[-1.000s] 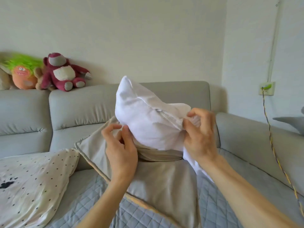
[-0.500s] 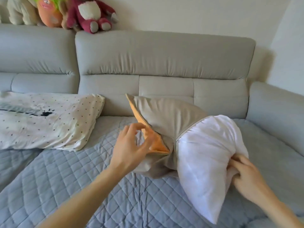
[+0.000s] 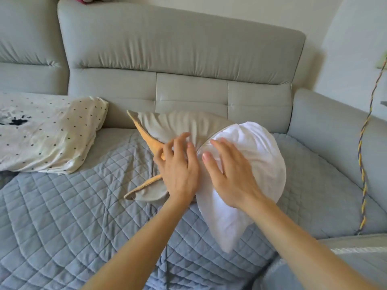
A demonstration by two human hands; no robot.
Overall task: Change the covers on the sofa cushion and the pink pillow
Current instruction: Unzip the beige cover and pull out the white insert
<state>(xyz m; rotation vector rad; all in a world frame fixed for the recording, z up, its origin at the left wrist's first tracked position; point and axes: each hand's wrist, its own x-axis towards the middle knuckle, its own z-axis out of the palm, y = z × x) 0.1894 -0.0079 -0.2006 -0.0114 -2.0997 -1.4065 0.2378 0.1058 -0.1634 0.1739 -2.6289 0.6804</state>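
Note:
A white cushion insert lies on the sofa seat, its left part inside a beige cover with orange trim. About half of the insert sticks out to the right. My left hand lies on the cover at its opening, fingers spread on top and the thumb hooked round the orange edge. My right hand presses flat on the insert just beside the opening, fingers straight. The two hands almost touch.
A cream pillow with dark dots lies at the left on the blue quilted seat pad. The grey backrest is behind, the armrest to the right. A yellow and dark twisted cord hangs along the armrest.
The cushion went from held upright to lying on the seat. My right hand left the insert's far end and now presses near the opening. My left hand closed in on the cover's edge.

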